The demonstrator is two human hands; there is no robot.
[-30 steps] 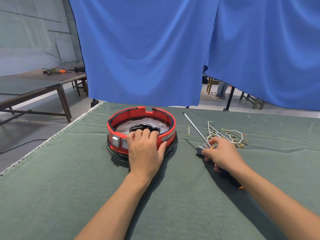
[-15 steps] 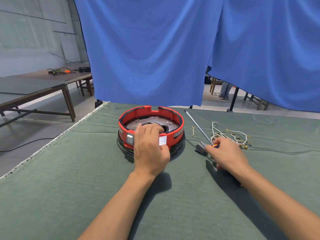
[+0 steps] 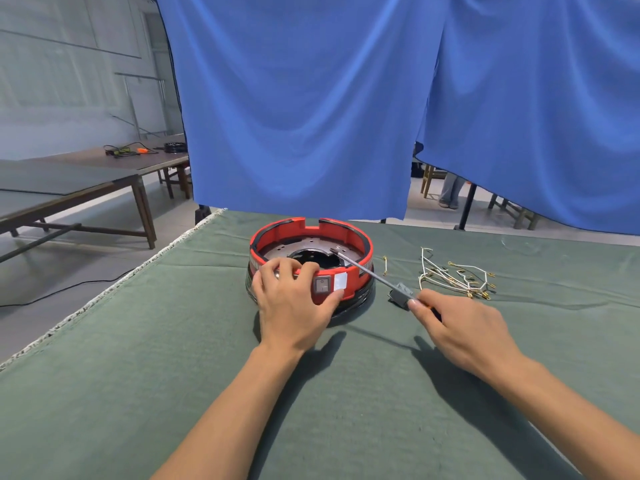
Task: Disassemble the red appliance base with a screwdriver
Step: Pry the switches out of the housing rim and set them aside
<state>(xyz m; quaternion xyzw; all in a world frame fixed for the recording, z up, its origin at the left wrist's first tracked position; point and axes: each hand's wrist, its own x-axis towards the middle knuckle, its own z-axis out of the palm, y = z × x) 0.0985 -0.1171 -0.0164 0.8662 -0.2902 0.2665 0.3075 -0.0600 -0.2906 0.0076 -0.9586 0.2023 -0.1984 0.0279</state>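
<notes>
Head cam: red appliance base [image 3: 360, 239] is sat mid-table on the green cloth [image 3: 173, 393], open side up, metal plate w/ dark centre hole exposed inside the ring. Switch panel and white label are turned toward the wearer.

Grip state: left hand [image 3: 294, 303] is wrapped over the near rim, fingers curled onto the top edge, thumb pressed on the outer wall just below the label, so the base is being braced. Right hand [image 3: 464, 327] is closed round the screwdriver [image 3: 367, 270] handle; the handle is mostly hidden under the fingers, only a grey collar and a bit of orange can be seen.

Step in hand, as judged: bit is being lined up. Shaft is angled over the right-hand rim, tip sat on or just above the plate near the hole edge. Contact w/ a screw head can't be confirmed; too small to tell.

Next move, est.: tip to be seated square in a screw, shaft to be raised nearer upright so it isn't cammed out, base to be kept clamped vs. torque.

Clearances: shaft passes close over the red wall, so the approach angle is limited by the rim. Loose wires w/ brass terminals [image 3: 453, 273] lie just right of the base, near the right hand; could be snagged on a sweep. Cloth edge at left is well apart from the work. Open cloth is available on the near side for parts. Blue curtain [image 3: 311, 98] hangs behind the far edge.
</notes>
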